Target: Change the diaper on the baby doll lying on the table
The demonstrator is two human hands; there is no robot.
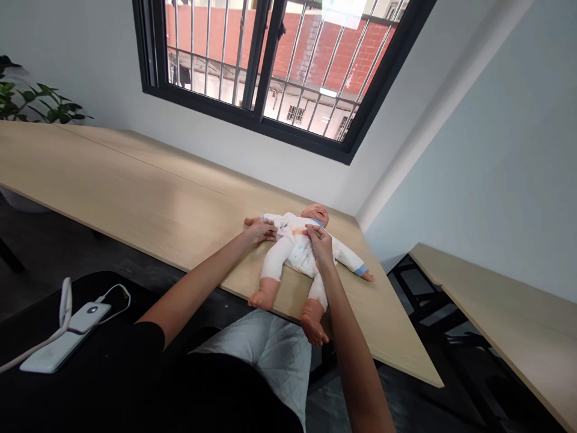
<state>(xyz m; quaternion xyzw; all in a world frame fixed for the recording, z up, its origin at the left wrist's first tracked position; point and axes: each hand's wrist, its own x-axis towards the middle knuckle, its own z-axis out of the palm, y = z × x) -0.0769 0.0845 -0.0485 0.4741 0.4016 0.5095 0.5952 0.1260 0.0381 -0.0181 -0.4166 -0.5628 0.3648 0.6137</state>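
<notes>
A baby doll (303, 257) lies on its back on the light wood table, head toward the wall and feet past the near edge. It wears a white outfit with blue cuffs and collar, and orange-pink marks show on the front. My left hand (264, 231) is at the side of the doll's waist, fingers curled and closed at the shirt's edge. On the doll's belly my right hand (320, 239) pinches the shirt front between thumb and fingertips. The doll's arms are spread to both sides. What lies beneath my fingertips is hidden.
The table (153, 192) stretches left along the wall under a barred window (256, 72). A second table (496, 307) stands to the right across a gap. A white power bank (67, 337) with a cable lies at lower left. A plant (40, 102) is at far left.
</notes>
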